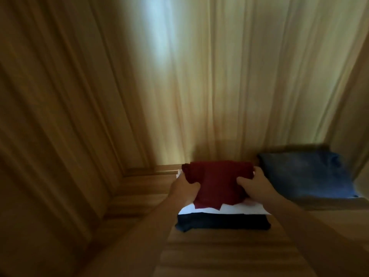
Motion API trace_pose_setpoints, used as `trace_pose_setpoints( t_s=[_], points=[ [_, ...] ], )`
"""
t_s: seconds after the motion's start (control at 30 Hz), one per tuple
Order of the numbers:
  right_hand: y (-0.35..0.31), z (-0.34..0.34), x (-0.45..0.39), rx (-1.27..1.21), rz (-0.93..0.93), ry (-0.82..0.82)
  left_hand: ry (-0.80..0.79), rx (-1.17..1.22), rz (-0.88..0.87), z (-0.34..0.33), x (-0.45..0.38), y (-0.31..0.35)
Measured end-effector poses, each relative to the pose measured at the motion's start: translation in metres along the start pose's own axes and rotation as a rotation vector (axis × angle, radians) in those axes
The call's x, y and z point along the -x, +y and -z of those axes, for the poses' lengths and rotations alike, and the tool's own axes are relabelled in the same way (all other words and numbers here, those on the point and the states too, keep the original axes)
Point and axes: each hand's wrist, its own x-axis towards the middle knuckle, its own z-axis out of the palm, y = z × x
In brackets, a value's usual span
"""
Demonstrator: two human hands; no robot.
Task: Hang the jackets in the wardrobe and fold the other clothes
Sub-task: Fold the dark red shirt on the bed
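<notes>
Thumbs clamp the folded maroon garment (218, 182) from above in your left hand (184, 189) and right hand (252, 185), so lower it squarely onto the white piece (251, 208) topping the shelf (219, 248) stack.

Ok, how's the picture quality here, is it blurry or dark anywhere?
Head view: dim and warm-toned overall, with a pale bright patch on the wooden back panel. Motion blur streaks the wood grain, worst at the left. The maroon garment, held by the left hand and right hand, is soft-edged, and the blue folded garment is smeared. Wide-angle distortion bends the panel lines.
</notes>
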Motion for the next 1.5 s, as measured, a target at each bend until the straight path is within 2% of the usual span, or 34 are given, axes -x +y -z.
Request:
trace_pose_setpoints(
  t_s=[0.03, 0.1, 0.17, 0.23, 0.3, 0.33, 0.43, 0.57, 0.67, 0.77, 0.9, 1.03, 1.2, 1.37, 1.5],
  points=[
    [0.01, 0.0, -0.002, 0.099, -0.009, -0.015, 0.029, -0.146, -0.036, -0.001, -0.002, -0.01],
    [0.022, 0.003, -0.006, 0.289, 0.065, 0.01, 0.188, -0.424, -0.152, 0.001, -0.003, -0.018],
    [0.025, 0.007, -0.007, 0.578, 0.22, 0.078, 0.256, -0.68, -0.446, 0.0, -0.001, -0.008],
    [0.027, 0.007, -0.008, 0.843, 0.467, 0.141, 0.108, -0.837, -0.671, -0.007, -0.003, 0.002],
    [0.03, 0.007, -0.01, 1.02, 0.644, 0.084, -0.055, -1.001, -0.681, -0.016, -0.007, -0.002],
    [0.032, 0.006, -0.012, 1.091, 0.661, 0.03, -0.097, -1.05, -0.637, -0.019, -0.009, -0.008],
    [0.044, 0.004, -0.015, 1.193, 0.581, -0.069, -0.138, -1.027, -0.478, -0.021, -0.013, -0.024],
    [0.042, -0.002, -0.015, 1.157, 0.539, -0.09, -0.156, -0.964, -0.385, -0.022, -0.012, -0.022],
    [0.032, 0.004, -0.005, 1.017, 0.497, -0.072, -0.14, -0.912, -0.391, -0.016, -0.002, -0.015],
    [0.029, 0.016, 0.024, 0.886, 0.496, -0.016, -0.031, -0.895, -0.454, -0.01, 0.02, -0.011],
    [0.026, 0.032, 0.071, 0.917, 0.459, 0.06, 0.069, -0.894, -0.48, -0.004, 0.059, -0.007],
    [0.019, 0.033, 0.134, 0.99, 0.441, 0.104, 0.029, -0.873, -0.501, 0.008, 0.117, -0.012],
    [0.007, 0.022, 0.241, 1.118, 0.439, 0.128, 0.092, -0.834, -0.635, 0.039, 0.217, -0.032],
    [-0.002, -0.019, 0.346, 1.159, 0.499, 0.077, 0.097, -0.866, -0.665, 0.094, 0.321, -0.063],
    [-0.014, -0.075, 0.409, 1.137, 0.617, -0.031, 0.213, -0.895, -0.656, 0.153, 0.394, -0.097]
  ],
)
